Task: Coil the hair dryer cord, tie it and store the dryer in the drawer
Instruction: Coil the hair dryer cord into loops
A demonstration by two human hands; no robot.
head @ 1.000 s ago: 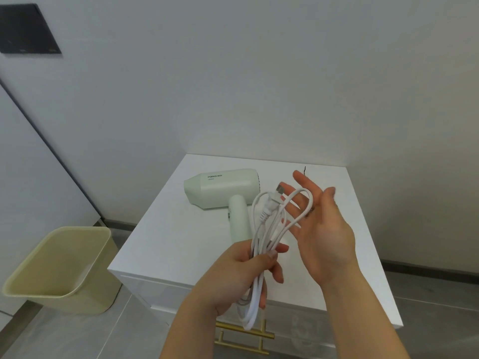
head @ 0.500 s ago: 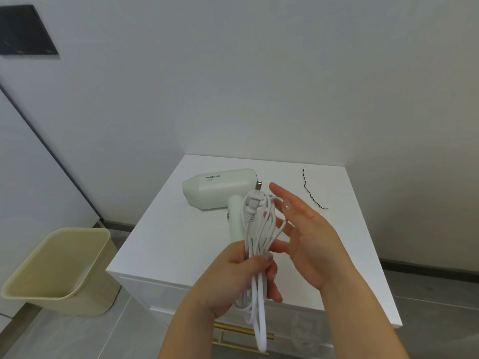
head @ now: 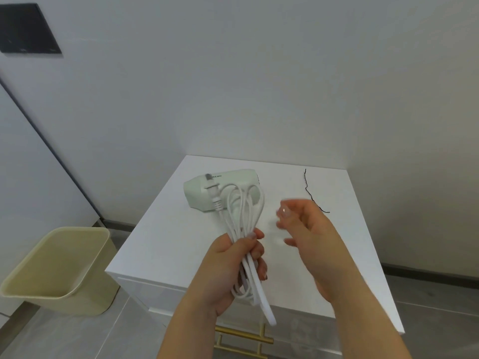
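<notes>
A pale green hair dryer (head: 228, 181) lies on the white cabinet top (head: 166, 242), partly hidden behind the cord. Its white cord (head: 242, 216) is gathered into long loops, and my left hand (head: 233, 268) grips the bundle at its middle, with the plug (head: 213, 194) sticking up at the top left. To the right of the loops, my right hand (head: 308, 229) hovers blurred, fingers loosely bent, holding nothing and apart from the cord. A thin black tie wire (head: 309, 189) lies on the top at the back right. The drawer's gold handle (head: 243, 338) shows below the front edge.
A beige waste bin (head: 57, 270) stands on the grey floor left of the cabinet. White walls close in behind and to the right. A dark panel (head: 26, 29) hangs on the wall at upper left.
My right hand has let go of the loops and moved right, away from the cord. The left hand has tipped the bundle leftwards, so the plug now sits over the dryer.
</notes>
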